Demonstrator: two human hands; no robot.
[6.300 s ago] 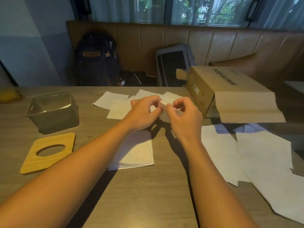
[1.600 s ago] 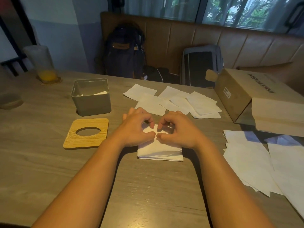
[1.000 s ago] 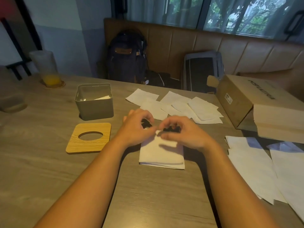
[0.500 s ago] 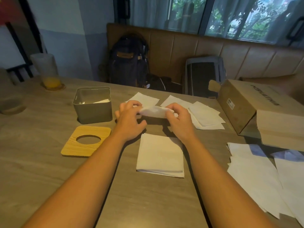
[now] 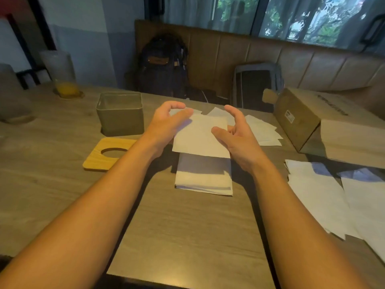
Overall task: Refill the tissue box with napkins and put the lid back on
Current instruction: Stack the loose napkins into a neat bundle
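The grey tissue box (image 5: pixel 119 115) stands open at the left of the table. Its wooden lid (image 5: pixel 106 153), with a round hole, lies flat just in front of it. A stack of folded white napkins (image 5: pixel 203 178) rests on the table's middle. Just above the stack's far end I hold one napkin (image 5: pixel 200 136) spread flat. My left hand (image 5: pixel 166 124) pinches its far left corner. My right hand (image 5: pixel 235 136) has its thumb on the napkin's right edge, with the index finger raised and apart.
Loose napkins (image 5: pixel 262 130) lie behind my hands. A tipped cardboard box (image 5: pixel 302 117) sits at the right, with larger white sheets (image 5: pixel 333 195) in front of it. A cup of orange drink (image 5: pixel 62 78) stands far left. A backpack (image 5: pixel 162 65) leans on the bench.
The napkin held bunched between both hands half a second ago is now spread flat and closer to me, over the stack's far end.
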